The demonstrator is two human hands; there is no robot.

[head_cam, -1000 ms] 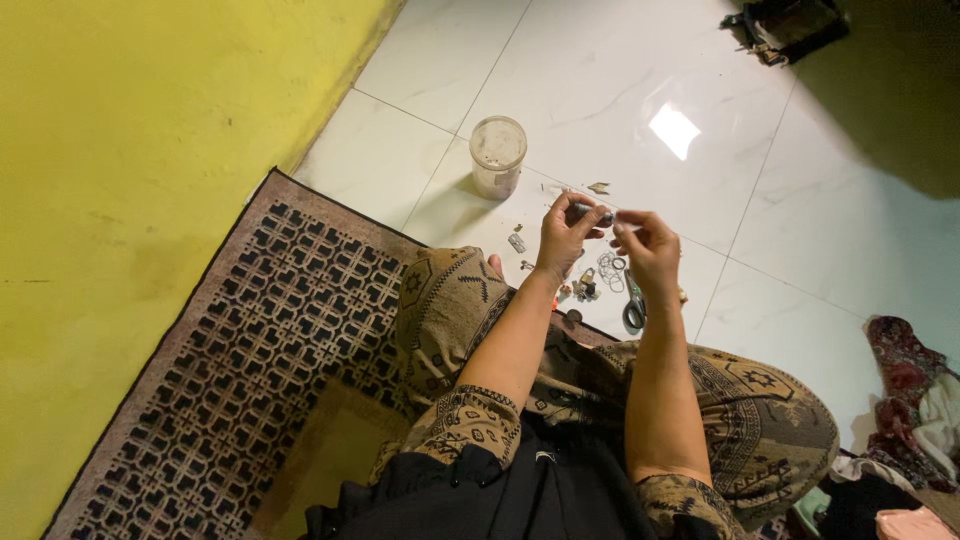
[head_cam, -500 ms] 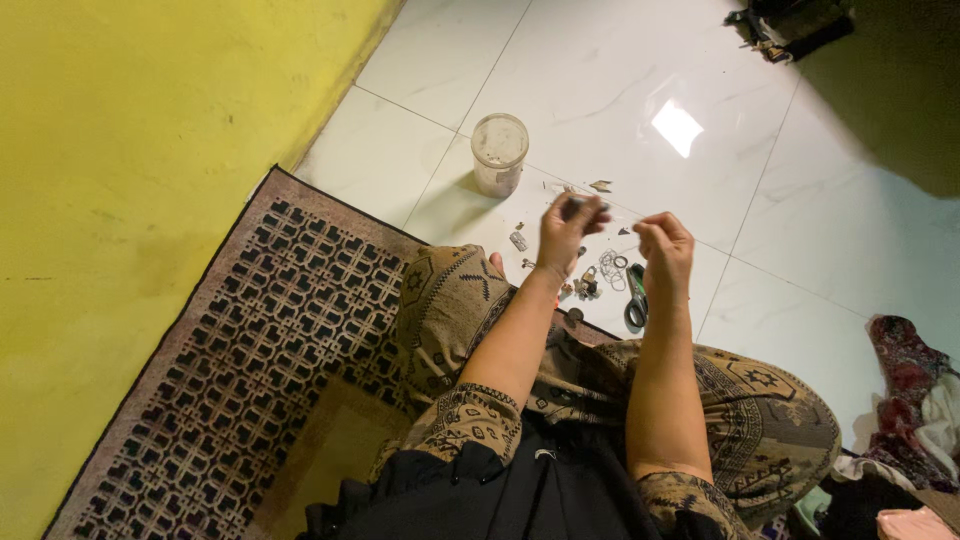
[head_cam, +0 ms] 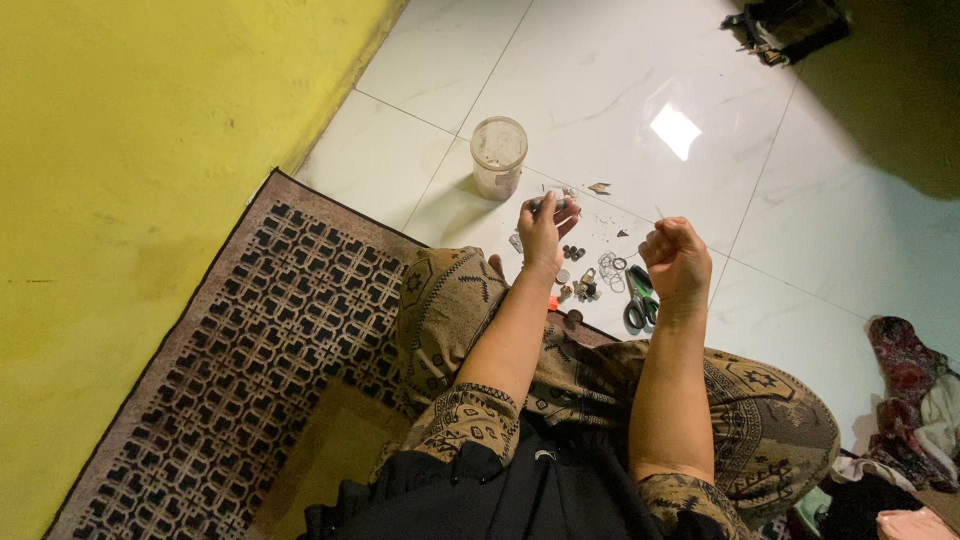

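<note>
Silvery small piece (head_cam: 548, 206), left-hand (head_cam: 540, 232) grip

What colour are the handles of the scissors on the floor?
The scissors have green and black handles, seen in the head view, lying on the white tile beside the right hand.

- The rug (head_cam: 250, 340) lies on the floor (head_cam: 600, 90), its left edge along the wall (head_cam: 130, 150).
- The jar (head_cam: 498, 156) stands on the floor beyond the rug's far corner.
- The left hand (head_cam: 541, 232) is raised just right of the jar, pinching a small piece (head_cam: 548, 205).
- The right hand (head_cam: 678, 260) is raised further right, apart from the left.
- Small metal parts (head_cam: 590, 270) lie on the floor between and below the hands.
- The scissors (head_cam: 638, 300) lie under the right hand, before the knees.
- A bundle of cloth (head_cam: 915, 400) lies at the far right.
- A bag (head_cam: 785, 25) sits at the far top right.
</note>
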